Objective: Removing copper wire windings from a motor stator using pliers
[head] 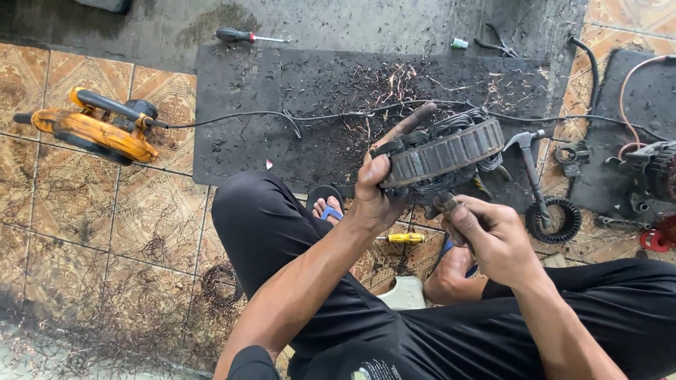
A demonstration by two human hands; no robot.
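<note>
My left hand [384,179] grips a round metal stator ring [451,151] with dark wire windings, holding it up above my knees, index finger stretched along its top. My right hand [493,236] is closed around a small tool whose tip [445,204] touches the ring's lower edge. Both hands are grimy. A hammer [529,165] lies just right of the ring on the black rubber mat [239,127].
An orange power tool [95,127] rests on the tiled floor at left, its cable crossing the mat. A screwdriver [246,35] and pliers [496,43] lie at the back. A yellow-handled screwdriver [401,238] sits by my foot. A toothed ring [553,222] and motor parts [648,172] are at right. Wire scraps litter the floor.
</note>
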